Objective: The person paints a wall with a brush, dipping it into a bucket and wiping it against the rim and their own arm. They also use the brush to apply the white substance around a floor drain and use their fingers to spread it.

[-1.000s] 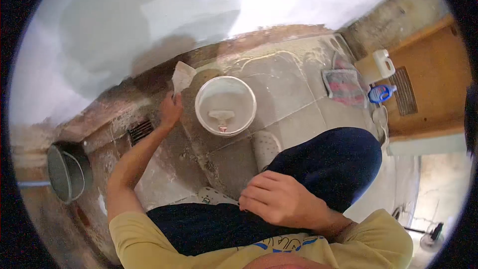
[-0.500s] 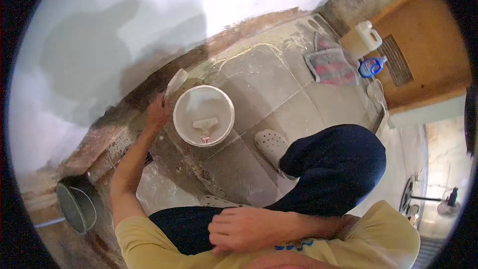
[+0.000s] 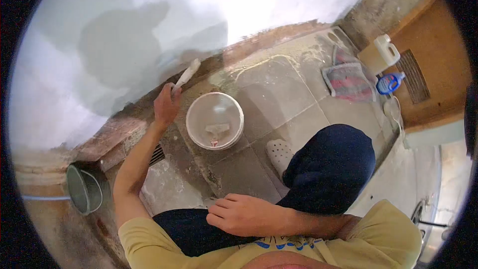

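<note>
My left hand (image 3: 167, 104) is closed round the handle of a whitish putty knife (image 3: 187, 73), its blade pointing up and right near the foot of the white wall (image 3: 199, 15). Just right of that hand, a white bucket (image 3: 239, 128) stands on the tiles, with a second whitish flat tool (image 3: 217, 129) lying inside. My right hand (image 3: 243, 215) rests on my dark-trousered lap, fingers loosely bent and slightly apart, holding nothing.
A dark green bucket (image 3: 84, 189) with a wire handle is at the left. A checked cloth (image 3: 351, 82), a pale jug (image 3: 378, 55), a blue bottle (image 3: 389, 83) and a wooden panel (image 3: 438, 65) are at the upper right. A floor grate (image 3: 157, 154) lies below my left forearm.
My left hand has moved up along the wall base with the putty knife, which has turned more edge-on. The view has shifted, so the bucket appears farther right. My right hand still rests.
</note>
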Demonstrator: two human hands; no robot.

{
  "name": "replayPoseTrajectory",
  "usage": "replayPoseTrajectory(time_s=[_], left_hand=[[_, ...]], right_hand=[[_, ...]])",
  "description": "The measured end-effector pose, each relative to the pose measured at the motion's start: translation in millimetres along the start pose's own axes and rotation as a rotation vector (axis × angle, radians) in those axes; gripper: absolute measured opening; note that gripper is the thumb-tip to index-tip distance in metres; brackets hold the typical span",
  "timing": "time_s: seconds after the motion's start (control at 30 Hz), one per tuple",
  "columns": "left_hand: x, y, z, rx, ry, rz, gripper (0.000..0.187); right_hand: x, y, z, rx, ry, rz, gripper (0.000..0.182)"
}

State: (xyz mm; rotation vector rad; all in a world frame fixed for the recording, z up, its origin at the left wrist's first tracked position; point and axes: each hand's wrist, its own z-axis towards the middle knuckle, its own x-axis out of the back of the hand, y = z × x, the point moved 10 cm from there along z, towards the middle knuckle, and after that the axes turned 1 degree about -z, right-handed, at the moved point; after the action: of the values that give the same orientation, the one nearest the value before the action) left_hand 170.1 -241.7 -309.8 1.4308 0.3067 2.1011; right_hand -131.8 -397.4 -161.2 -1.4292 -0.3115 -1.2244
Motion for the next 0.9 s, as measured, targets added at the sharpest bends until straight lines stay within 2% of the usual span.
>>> replayPoseTrajectory(time_s=[0.07,0.23,0.3,0.43,0.5,0.53,0.6,0.63,0.67,0.77,0.8,0.83,0.9], left_hand=[[18.4,15.2,-4.3,-0.095,0.052,0.019,0.029],[42.6,36.6,-19.0,0.025,0.013,0.041,0.025],[45.5,47.9,-22.2,-0.039,0.009,0.101,0.02],[47.4,49.6,-30.6,0.065,0.015,0.001,0.017],[44.7,53.0,-35.4,0.094,-0.057,0.002,0.019],[47.6,60.9,-37.8,0.1,-0.065,0.015,0.019],[41.2,70.3,-40.2,0.209,-0.182,0.044,0.02],[34.1,72.6,-36.1,0.185,-0.246,0.029,0.023],[32.6,73.6,-32.5,0.184,-0.252,0.032,0.023],[8.9,100.2,-23.7,0.153,-0.682,0.121,0.024],[7.9,103.1,-20.2,0.149,-0.697,0.126,0.024],[3.5,108.0,-22.1,0.073,-0.758,0.234,0.024],[-3.8,119.2,-24.2,-0.013,-0.822,0.334,0.023]], right_hand=[[-0.8,0.0,-0.5,0.061,-0.024,0.011,0.015],[15.2,4.4,-8.3,0.153,-0.11,0.069,0.016],[36.3,4.2,-11.7,0.202,-0.023,0.204,0.031],[80.7,13.6,-26.1,0.145,0.149,0.331,0.037],[35.3,32.4,-44.0,0.028,-0.333,0.149,0.072],[37.4,35.1,-47.2,0.037,-0.33,0.163,0.072],[16.0,65.6,-65.5,-0.166,-0.609,-0.081,0.07],[17.5,67.7,-65.6,-0.167,-0.604,-0.071,0.07],[23.8,63.4,-61.6,-0.109,-0.533,-0.026,0.067],[39.0,57.3,-58.8,0.021,-0.373,0.098,0.061],[46.8,49.6,-58.2,0.087,-0.28,0.176,0.057],[52.0,51.1,-56.9,0.067,-0.179,0.207,0.043],[46.4,55.0,-62.6,0.046,-0.203,0.193,0.043]])
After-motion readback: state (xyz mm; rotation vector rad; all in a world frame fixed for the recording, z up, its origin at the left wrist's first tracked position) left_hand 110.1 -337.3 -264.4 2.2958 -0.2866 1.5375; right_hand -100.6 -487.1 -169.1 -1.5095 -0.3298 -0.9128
